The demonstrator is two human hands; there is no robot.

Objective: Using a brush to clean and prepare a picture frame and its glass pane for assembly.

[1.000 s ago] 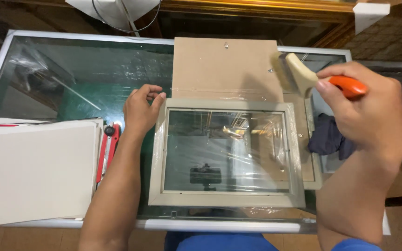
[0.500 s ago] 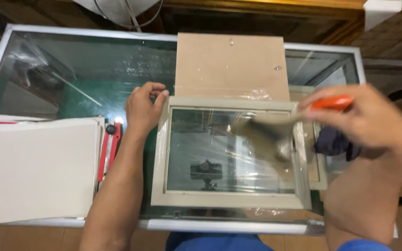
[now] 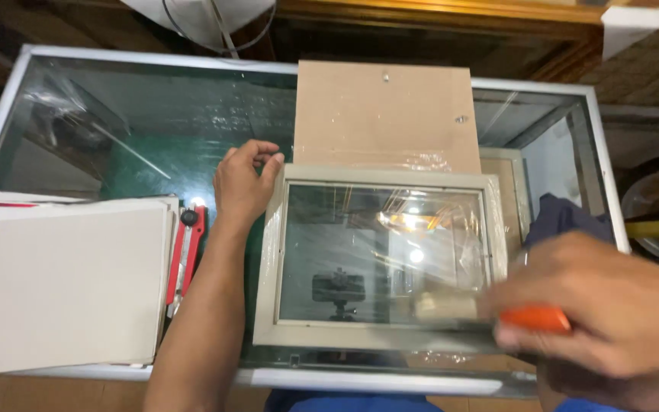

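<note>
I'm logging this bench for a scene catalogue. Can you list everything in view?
Frame: one, cream, glass-fronted, film-wrapped, centre of table.
Backing board: one, tan, behind the frame.
Brush: one, orange handle, pale bristles on the glass, blurred.
White boards: stack, white, left.
Cutter: one, red, beside the boards.
Cloth: one, dark blue, right.
Table: one, glass top, metal rim.
Left hand: at the frame's top-left corner.
Right hand: grips the brush.

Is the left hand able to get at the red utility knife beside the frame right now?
Probably yes. The left hand rests on the picture frame's corner, and the red utility knife lies uncovered just beside that forearm, with nothing between them.
</note>
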